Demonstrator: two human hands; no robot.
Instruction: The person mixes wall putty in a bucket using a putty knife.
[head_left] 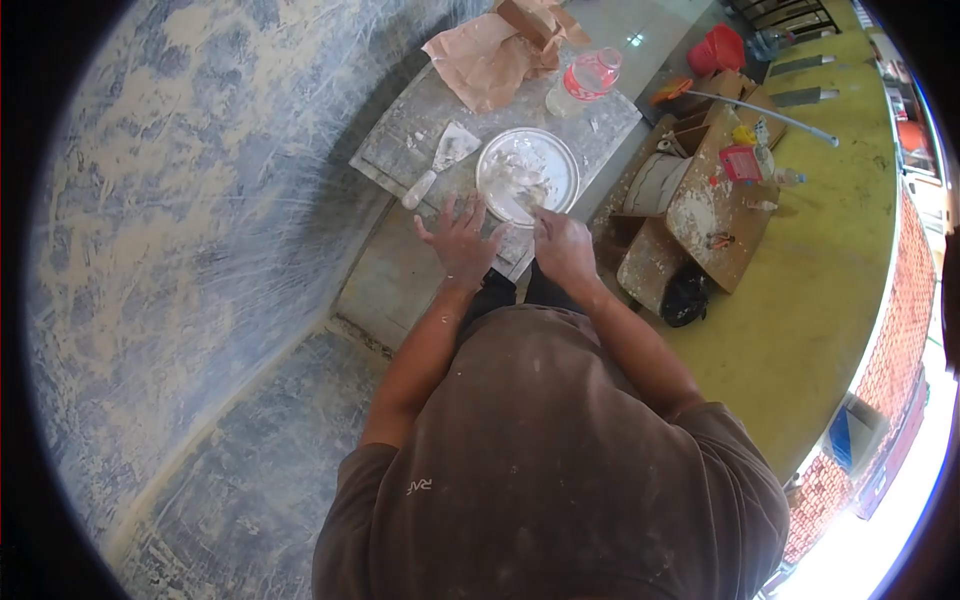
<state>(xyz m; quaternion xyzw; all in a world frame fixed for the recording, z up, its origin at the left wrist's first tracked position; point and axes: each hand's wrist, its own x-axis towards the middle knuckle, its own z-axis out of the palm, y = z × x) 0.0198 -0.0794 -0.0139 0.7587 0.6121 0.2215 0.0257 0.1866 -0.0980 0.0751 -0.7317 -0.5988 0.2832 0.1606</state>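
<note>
A round white lid-like tray [485, 160] holds white powder and paste [520, 178]. My right hand [564, 247] is closed at its near right edge, around what looks like a putty knife [535, 201]; its handle is hidden in my fist and its end is in the white mix. My left hand [462, 243] is open with fingers spread, palm down, by the tray's near left edge, holding nothing. Left of the tray lies another putty knife [455, 147], with a wide white-smeared blade and pale handle.
A dusty board [395, 130] carries the tray, crumpled brown paper [485, 65] and a clear bottle with a red label [585, 80]. A smeared wall [200, 200] rises at the left. On the right stand a brown wooden box unit [715, 215], a black bag [685, 297] and a red bucket [716, 50].
</note>
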